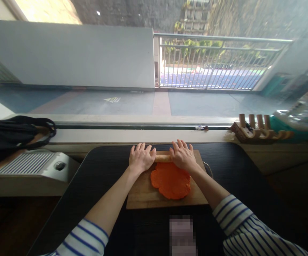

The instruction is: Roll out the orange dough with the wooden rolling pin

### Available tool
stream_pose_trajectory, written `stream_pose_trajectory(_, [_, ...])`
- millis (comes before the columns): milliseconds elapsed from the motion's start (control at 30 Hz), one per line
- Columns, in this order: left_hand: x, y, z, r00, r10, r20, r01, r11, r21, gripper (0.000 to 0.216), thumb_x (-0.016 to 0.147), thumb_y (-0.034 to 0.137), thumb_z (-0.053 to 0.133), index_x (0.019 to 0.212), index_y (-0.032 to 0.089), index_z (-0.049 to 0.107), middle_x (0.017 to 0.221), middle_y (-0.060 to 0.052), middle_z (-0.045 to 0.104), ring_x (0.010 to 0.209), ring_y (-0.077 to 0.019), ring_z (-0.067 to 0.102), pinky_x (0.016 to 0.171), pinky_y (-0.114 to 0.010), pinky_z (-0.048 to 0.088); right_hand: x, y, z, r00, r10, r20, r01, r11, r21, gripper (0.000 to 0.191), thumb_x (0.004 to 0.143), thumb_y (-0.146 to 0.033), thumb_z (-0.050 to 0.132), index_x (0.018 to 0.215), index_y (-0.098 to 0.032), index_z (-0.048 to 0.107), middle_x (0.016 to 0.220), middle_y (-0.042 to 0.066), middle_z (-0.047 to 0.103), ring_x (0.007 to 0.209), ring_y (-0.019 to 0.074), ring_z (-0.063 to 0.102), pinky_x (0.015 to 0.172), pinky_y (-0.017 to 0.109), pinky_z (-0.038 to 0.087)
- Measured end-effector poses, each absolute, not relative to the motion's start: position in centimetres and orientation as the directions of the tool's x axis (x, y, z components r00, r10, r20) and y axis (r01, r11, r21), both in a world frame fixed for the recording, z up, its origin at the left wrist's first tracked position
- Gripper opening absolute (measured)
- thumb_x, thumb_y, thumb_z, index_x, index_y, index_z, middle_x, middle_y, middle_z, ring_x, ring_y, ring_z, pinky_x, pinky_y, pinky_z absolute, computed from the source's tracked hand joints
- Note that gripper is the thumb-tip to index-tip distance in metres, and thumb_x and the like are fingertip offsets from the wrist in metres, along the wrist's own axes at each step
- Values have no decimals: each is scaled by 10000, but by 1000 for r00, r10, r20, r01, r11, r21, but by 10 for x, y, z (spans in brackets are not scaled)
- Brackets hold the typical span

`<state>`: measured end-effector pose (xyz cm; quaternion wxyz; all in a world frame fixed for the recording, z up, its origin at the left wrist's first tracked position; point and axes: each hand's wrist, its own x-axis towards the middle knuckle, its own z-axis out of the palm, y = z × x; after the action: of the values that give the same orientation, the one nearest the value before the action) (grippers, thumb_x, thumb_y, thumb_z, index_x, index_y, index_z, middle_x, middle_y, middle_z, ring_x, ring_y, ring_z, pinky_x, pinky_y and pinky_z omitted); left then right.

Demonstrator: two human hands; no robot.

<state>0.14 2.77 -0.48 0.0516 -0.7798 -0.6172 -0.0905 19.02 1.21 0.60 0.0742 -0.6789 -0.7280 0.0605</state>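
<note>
A flat round sheet of orange dough lies on a wooden board on a black table. A wooden rolling pin rests across the far edge of the dough. My left hand lies flat on the pin's left end, fingers stretched out. My right hand presses flat on its right end, fingers spread. Only the pin's middle shows between the hands.
A wooden rack sits on the window sill at the right. A black bag and a grey ribbed appliance lie to the left of the table. Behind the window runs a balcony with a metal railing.
</note>
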Motion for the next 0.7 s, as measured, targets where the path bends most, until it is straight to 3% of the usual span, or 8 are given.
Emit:
stream_pose_trajectory(200, [-2,5,-7,228,941,252,967,-249,55,519,942,440,264,1217,137,584,1274,-142,589,1228,-271,482,1044,-482,316,190,-9,-2,-138,979,150,977,159,-139,512,972,-406,213,1372,-164,422,1481,148,341,1384,268,240,1084,577,138])
stream_pose_trajectory(433, [-8,-25,-9,271,920,284,950,-302,73,569,942,472,260,1259,104,554,1329,-152,544,1261,-279,460,1062,-463,317,191,-37,-5,-214,963,162,962,237,-138,532,977,-402,197,1388,-141,412,1497,104,311,1398,267,211,1102,595,65])
stream_pose_trajectory(700, [-20,-61,-13,336,899,280,928,-367,66,593,948,507,250,1310,113,506,1406,-154,457,1300,-266,422,1084,-471,303,194,-75,-12,-267,944,192,936,301,-180,515,974,-398,263,1402,-141,389,1494,86,319,1405,220,201,1144,517,51])
